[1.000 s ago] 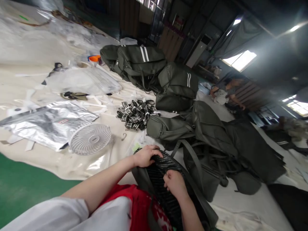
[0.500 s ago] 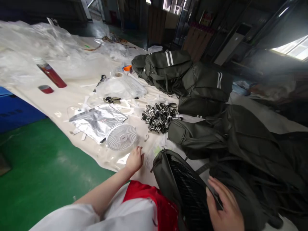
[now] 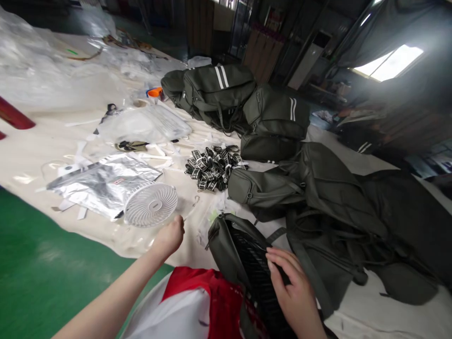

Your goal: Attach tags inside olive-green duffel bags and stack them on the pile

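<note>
Clothing (image 3: 190, 282) in red and white fills the bottom of the view, and against it, at the near edge of the table (image 3: 38, 153), stands an unzipped dark olive bag (image 3: 223, 248), its mouth open on a black patterned lining. The right hand (image 3: 291, 287) is at the bag's far-right rim, fingers nearly straight and together, the thumb close beneath them; whether it pinches the edge cannot be told. The left hand (image 3: 171, 235) is well apart from the bag, over the table, its fingers curled in with the tips together. A thin pale strand (image 3: 193, 207) lies just beyond those fingertips; it is too small to tell whether they have hold of it. Green floor (image 3: 38, 278) shows below the left forearm.

Just past the left hand lies a round white fan (image 3: 151, 205), overlapping a crumpled silver pouch (image 3: 109, 181). Farther in, a heap of black straps (image 3: 210, 167) with white lettering sits beside more dark bags (image 3: 264, 188), which spread along the right. Behind the silver pouch is a clear plastic packet (image 3: 148, 123), with an orange object (image 3: 154, 92) past it. Two bags with paired white stripes, one on the left (image 3: 219, 89) and one on the right (image 3: 277, 110), stand beyond the straps. Plastic sheeting (image 3: 38, 61) covers the far left, and a bright window (image 3: 390, 62) shows at far right.
</note>
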{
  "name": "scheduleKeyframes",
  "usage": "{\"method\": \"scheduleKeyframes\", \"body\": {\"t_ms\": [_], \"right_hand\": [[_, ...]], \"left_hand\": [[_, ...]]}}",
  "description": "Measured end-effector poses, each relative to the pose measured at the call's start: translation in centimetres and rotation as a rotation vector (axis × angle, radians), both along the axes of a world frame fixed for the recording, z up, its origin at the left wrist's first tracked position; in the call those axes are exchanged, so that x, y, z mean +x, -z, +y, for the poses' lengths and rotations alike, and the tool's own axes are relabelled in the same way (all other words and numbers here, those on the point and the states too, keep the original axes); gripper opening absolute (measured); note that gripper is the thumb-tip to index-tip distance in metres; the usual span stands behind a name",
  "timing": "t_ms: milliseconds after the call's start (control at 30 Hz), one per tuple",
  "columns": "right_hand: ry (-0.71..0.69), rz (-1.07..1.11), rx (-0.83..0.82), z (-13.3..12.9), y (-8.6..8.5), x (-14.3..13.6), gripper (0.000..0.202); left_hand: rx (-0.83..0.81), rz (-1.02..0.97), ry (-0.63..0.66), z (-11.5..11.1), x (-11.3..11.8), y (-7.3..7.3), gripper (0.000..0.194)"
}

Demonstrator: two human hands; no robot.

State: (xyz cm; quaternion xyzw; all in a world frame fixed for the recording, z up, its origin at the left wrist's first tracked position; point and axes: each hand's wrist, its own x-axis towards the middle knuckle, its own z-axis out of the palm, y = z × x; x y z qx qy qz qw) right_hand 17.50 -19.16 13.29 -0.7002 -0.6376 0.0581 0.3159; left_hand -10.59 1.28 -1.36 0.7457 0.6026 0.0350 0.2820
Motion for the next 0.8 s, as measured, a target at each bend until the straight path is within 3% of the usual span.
{"method": "scheduleKeyframes", "body": {"t_ms": [100,200,333,467,800], "right_hand": [[-0.003,0.093,-0.031,0.5,0.1,-0.6,0.019],[0.036,0.305,-0.078,1.5,-0.3,-1.7,0.029],[0.057,0.687,-0.122,2.9,-1.2,-3.3,0.044],[0.092,0.873,-0.118,3.7,-1.6,-4.1,0.038],[0.164,0.653,-0.083,3.8,-1.3,-4.1,0.034]], "left_hand": [[-0.035,-0.422,0.075,-1.1,0.2,-3.7,0.015],[-0.283,-0.800,0.284,-2.6,0.8,-7.6,0.028],[-0.650,-0.918,0.536,-4.4,1.7,-11.3,0.032],[-0.721,-0.890,0.645,-5.3,2.4,-12.1,0.031],[-0.678,-0.901,0.683,-5.5,2.7,-11.9,0.039]]}}
